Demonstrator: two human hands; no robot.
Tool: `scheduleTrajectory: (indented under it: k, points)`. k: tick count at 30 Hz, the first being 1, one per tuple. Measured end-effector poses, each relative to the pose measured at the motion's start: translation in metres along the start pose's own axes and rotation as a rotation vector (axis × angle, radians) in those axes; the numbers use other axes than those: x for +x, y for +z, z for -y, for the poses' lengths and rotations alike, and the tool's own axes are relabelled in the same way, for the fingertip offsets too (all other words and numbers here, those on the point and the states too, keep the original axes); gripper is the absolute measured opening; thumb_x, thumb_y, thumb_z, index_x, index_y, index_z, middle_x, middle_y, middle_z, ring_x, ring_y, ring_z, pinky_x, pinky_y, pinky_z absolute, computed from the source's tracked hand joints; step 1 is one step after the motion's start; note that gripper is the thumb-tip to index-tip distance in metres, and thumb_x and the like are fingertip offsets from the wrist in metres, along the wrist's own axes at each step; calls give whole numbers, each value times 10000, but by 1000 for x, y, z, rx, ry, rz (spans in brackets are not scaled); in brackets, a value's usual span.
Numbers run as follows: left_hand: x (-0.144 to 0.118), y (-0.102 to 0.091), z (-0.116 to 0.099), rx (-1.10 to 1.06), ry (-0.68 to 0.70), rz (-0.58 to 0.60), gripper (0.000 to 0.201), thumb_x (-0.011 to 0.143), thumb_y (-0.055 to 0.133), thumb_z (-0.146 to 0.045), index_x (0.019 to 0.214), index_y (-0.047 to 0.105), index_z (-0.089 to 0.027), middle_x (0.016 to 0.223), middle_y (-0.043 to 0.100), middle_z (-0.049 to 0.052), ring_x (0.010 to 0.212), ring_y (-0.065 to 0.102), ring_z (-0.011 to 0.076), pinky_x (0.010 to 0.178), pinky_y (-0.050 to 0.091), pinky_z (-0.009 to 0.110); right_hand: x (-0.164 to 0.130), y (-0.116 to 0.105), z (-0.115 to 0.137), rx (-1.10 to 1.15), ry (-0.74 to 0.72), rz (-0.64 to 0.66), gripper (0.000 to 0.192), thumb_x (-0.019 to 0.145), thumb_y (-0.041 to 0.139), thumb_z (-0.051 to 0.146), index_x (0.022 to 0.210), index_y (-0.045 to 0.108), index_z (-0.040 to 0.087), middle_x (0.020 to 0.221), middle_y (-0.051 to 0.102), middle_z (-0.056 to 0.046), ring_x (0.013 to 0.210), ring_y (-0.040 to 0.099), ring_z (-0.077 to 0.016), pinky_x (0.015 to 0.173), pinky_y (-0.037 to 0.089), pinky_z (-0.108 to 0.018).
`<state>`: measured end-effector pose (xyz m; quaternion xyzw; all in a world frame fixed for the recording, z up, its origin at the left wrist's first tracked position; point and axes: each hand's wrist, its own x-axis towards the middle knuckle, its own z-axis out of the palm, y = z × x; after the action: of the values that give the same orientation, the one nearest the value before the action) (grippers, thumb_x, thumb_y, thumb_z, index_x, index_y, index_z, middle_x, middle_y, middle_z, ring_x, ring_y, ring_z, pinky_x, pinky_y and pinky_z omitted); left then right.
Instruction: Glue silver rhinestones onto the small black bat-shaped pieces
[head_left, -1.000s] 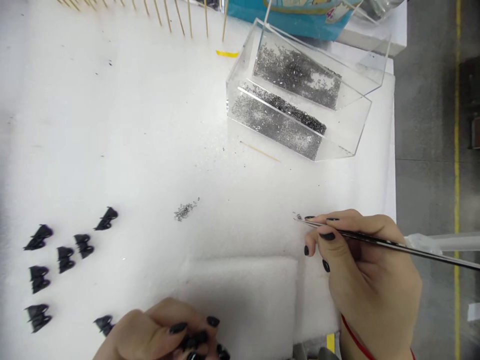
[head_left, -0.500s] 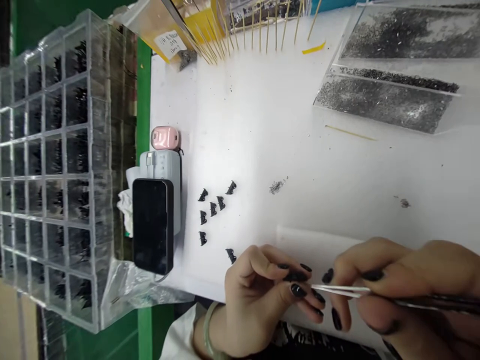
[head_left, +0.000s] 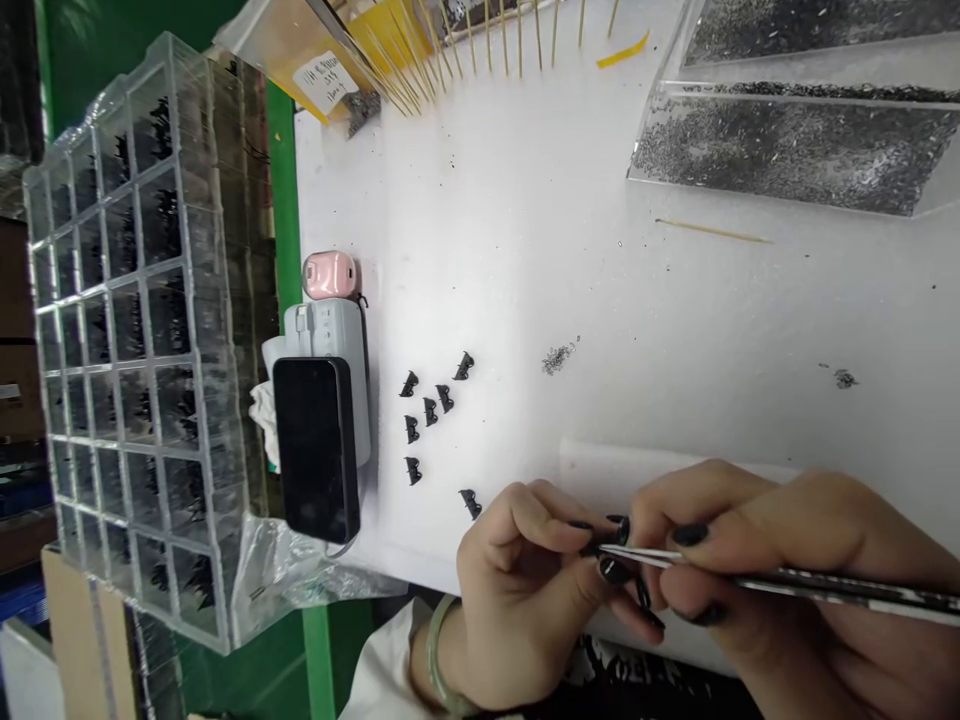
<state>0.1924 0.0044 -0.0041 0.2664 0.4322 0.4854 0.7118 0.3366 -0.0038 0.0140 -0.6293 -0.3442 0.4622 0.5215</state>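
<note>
Near the front of the white work surface, my left hand (head_left: 517, 590) pinches a small black piece (head_left: 595, 548) between thumb and index finger. Most of that piece is hidden by the fingers. My right hand (head_left: 787, 540) grips a pair of metal tweezers (head_left: 832, 592) with a dark patterned handle, and their pointed tips touch or nearly touch the piece. Left of the hands lie several small black clip-like pieces (head_left: 464, 366), one (head_left: 470, 503) apart from the others. Beyond the hands is a little heap of tiny dark bits (head_left: 557, 359), with a smaller heap (head_left: 846, 379) to the right.
A clear compartment box (head_left: 199, 360) of black pieces fills the left. Beside it lie a black phone (head_left: 315, 450), a pale blue device (head_left: 341, 330) and a pink case (head_left: 330, 274). Thin sticks (head_left: 523, 40) line the back; clear trays (head_left: 787, 150) of dark bits stand back right.
My right hand has moved left, bringing the tweezer tips onto or right beside the black piece; the tips look closer together. The view has shifted slightly. My left hand keeps its pinch.
</note>
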Motion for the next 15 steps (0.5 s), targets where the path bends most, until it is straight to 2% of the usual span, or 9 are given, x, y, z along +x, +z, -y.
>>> scheduleTrajectory:
  k: [3,7,10,12,15]
  points:
    - [-1,0,-1,-12,-22,0,283,909,795,15,971,705,-247,1010,815,-31,690,840,180,550,697,188,0,-2,-4,-66,-63,69,254,1019,703,550,906,638,332,783,724,27,608,744,-198,436,604,-236]
    - [-3,0,-1,-11,-22,-19,284,903,796,22,964,708,-241,993,813,-26,675,837,181,529,691,188,5,-6,-5,13,-84,160,112,1036,722,355,953,656,319,861,737,19,610,731,-174,469,625,-221]
    - [-2,1,0,-42,-24,-15,301,895,790,45,964,724,-241,993,811,-30,684,836,171,538,694,185,7,-5,-1,34,-75,186,108,1017,727,272,951,648,306,888,747,18,612,739,-162,491,625,-204]
    - [-2,2,1,-51,-26,-16,304,898,785,46,971,739,-245,994,809,-30,692,832,163,539,701,191,8,-2,1,-1,-72,180,122,1033,715,311,938,638,310,877,748,17,623,754,-169,455,600,-189]
    - [-1,3,1,-57,-20,-14,306,907,770,49,986,758,-247,996,806,-25,700,823,151,535,707,202,5,4,4,-120,-101,73,249,1049,680,500,881,625,324,777,717,23,649,775,-198,440,593,-192]
